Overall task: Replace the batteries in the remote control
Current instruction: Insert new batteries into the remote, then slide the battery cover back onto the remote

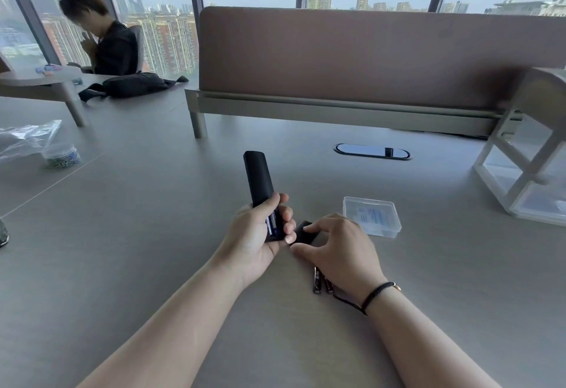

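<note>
My left hand (257,234) grips the lower end of a black remote control (257,177), which points up and away from me. Its battery bay faces me, open, with a blue battery (272,223) showing between my fingers. My right hand (337,249) rests on the grey table (153,234), thumb and forefinger pinching the black battery cover (303,233) that lies just right of the remote. Two dark batteries (320,282) lie on the table under my right palm, partly hidden by it.
A clear plastic box (372,216) sits right of my hands. A white shelf frame (520,173) stands at the far right, a cable port (372,151) ahead, a brown divider (367,56) behind it. A plastic bag and jar (61,154) lie left. Another person sits far left.
</note>
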`<action>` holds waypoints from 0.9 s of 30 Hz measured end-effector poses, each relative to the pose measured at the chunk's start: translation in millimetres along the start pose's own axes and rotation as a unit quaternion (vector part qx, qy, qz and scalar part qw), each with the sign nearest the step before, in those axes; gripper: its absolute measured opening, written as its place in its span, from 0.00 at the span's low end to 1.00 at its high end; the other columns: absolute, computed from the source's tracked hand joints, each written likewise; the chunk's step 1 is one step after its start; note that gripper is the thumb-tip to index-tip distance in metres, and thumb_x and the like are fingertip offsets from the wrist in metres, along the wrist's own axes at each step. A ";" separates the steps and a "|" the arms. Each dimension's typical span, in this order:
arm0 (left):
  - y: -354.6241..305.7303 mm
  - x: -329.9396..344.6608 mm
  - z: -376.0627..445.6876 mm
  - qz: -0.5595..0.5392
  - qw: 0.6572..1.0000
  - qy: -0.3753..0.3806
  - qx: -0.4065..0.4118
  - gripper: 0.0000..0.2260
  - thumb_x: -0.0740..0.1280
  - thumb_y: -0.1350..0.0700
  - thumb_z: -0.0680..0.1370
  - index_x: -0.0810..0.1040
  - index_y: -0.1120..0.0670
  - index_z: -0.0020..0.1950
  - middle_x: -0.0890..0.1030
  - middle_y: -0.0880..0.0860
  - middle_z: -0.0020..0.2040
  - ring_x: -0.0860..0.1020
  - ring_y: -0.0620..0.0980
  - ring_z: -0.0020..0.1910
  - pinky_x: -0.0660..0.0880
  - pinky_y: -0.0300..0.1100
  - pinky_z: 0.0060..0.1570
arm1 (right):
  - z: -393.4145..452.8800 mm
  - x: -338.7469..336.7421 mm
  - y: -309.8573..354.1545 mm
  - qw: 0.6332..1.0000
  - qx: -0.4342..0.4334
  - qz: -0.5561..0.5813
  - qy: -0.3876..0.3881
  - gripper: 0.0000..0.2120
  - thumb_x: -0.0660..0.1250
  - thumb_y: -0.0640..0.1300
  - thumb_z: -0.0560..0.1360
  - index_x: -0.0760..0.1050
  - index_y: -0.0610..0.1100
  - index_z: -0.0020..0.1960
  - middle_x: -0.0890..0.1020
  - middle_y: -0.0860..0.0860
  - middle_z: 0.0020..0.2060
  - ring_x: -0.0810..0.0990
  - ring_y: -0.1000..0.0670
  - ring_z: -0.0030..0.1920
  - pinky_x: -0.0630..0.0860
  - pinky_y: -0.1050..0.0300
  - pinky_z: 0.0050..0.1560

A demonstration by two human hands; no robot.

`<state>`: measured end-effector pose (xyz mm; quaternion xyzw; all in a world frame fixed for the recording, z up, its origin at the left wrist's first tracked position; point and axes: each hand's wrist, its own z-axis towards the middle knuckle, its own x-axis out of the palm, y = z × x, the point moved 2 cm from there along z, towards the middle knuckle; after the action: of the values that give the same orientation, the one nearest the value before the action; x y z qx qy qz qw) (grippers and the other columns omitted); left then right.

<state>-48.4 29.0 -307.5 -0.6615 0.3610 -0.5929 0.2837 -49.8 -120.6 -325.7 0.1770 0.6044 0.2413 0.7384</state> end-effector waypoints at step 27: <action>2.8 0.4 -9.5 0.040 0.992 0.016 -0.120 0.26 0.56 0.38 0.81 0.78 0.60 0.56 0.80 0.55 0.40 0.76 0.54 0.34 0.76 0.46 0.33 | -33.5 -24.0 22.1 0.957 -0.261 0.117 -0.049 0.17 0.76 0.51 0.68 0.82 0.48 0.54 0.82 0.58 0.59 0.70 0.77 0.43 0.68 0.75 0.44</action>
<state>-58.2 27.6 -308.2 -0.6666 0.4597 -0.5439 0.2202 -89.4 -117.2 -301.0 0.0589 0.4585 0.4661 0.7544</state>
